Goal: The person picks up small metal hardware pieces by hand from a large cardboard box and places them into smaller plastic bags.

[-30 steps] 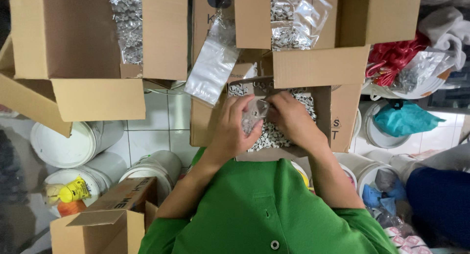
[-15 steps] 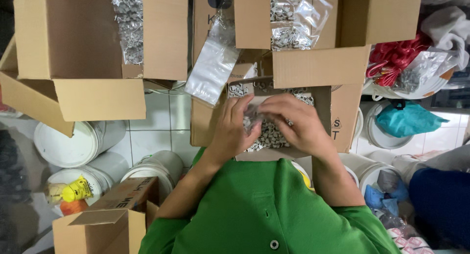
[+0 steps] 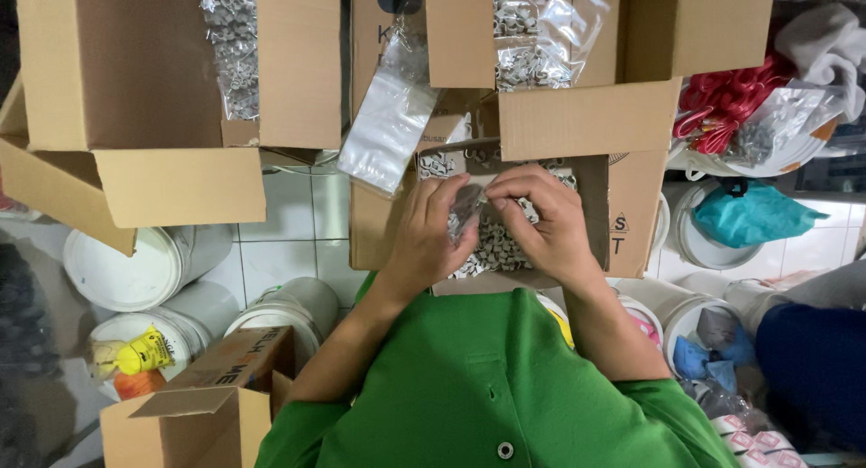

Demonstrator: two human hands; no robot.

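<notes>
My left hand [image 3: 428, 238] and my right hand [image 3: 541, 220] meet over an open cardboard box [image 3: 622, 224] filled with small grey-white parts [image 3: 494, 247]. Together they pinch a small clear plastic bag [image 3: 465, 206] with a few of those parts inside. Both hands have their fingers closed on the bag's top edge. A stack of empty clear bags [image 3: 390, 121] hangs over the box edge just left of my left hand. My green shirt [image 3: 478, 387] fills the bottom of the view.
Two more cardboard boxes hold filled bags of parts, one at the left [image 3: 230, 53] and one at the top middle [image 3: 532, 31]. White buckets [image 3: 144, 270] stand on the tiled floor at left. Red hangers [image 3: 722, 107], a teal bag [image 3: 749, 211] and another person's blue sleeve [image 3: 812, 360] are at right.
The hands have closed together on the small bag and shifted slightly toward the far side of the box; the bag is now mostly covered by my fingers.
</notes>
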